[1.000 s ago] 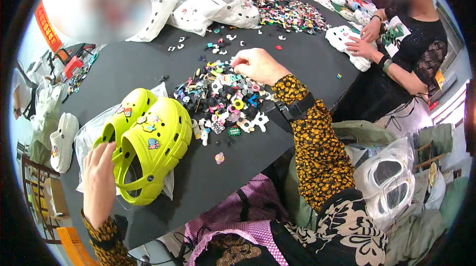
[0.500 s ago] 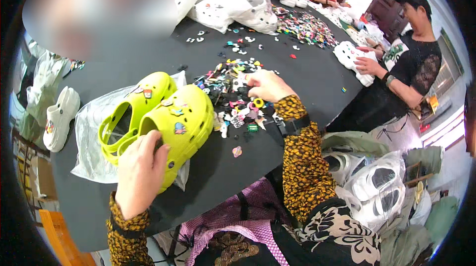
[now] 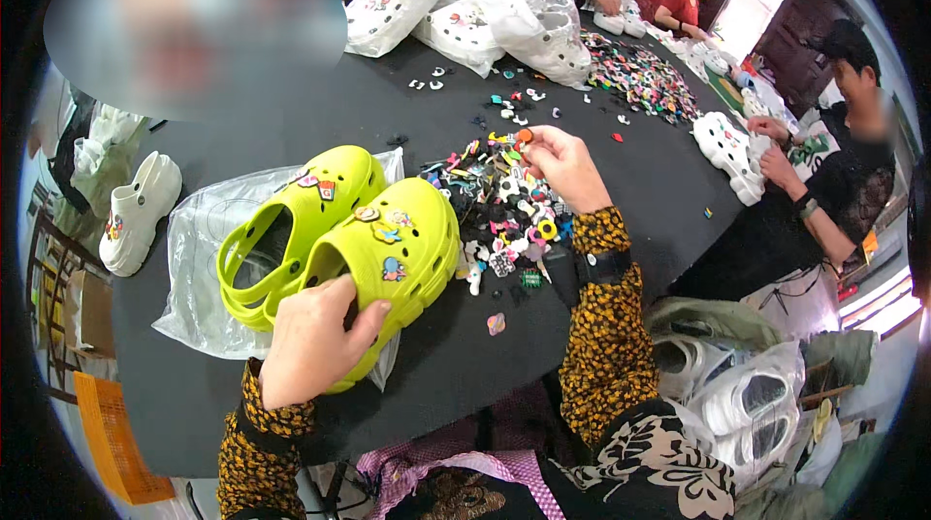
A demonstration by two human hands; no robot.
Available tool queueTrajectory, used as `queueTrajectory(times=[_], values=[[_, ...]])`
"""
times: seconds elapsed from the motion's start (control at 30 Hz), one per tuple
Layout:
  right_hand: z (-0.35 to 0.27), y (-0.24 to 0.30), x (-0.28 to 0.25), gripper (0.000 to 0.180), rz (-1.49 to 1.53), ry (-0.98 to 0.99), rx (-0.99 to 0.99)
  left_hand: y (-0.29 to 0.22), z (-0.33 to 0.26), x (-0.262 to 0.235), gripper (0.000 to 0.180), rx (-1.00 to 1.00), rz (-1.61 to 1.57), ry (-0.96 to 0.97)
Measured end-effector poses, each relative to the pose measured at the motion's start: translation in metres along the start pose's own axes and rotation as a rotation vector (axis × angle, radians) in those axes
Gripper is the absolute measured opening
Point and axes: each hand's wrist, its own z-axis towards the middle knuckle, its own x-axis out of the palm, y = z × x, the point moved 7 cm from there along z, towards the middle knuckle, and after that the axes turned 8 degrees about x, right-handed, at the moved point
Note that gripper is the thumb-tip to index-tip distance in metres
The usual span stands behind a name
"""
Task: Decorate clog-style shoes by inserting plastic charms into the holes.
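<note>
Right hand (image 3: 567, 171) has moved to the far edge of the charm pile (image 3: 497, 200), its grip pinching an orange piece (image 3: 525, 135). Left hand (image 3: 315, 341) clasps the nearer green clog (image 3: 412, 243).

Grips the nearer lime-green clog (image 3: 412, 243) at its opening with the left hand (image 3: 312, 338), and pinches a small orange piece (image 3: 525, 136) in the right hand (image 3: 570, 171) by a heap of mixed charms (image 3: 499, 205) on the dark surface (image 3: 451, 360).
</note>
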Motion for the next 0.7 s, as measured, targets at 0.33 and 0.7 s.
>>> queueTrajectory(times=[0.33,0.7], values=[[-0.013,0.003,0.004,0.034,0.129,0.043,0.068,0.019,0.002,0.017,0.017,-0.138,-0.398,0.051],[-0.018,-0.002,0.011,0.020,0.371,0.121,0.102,0.019,0.005,0.021,0.017,-0.085,-0.418,0.040]])
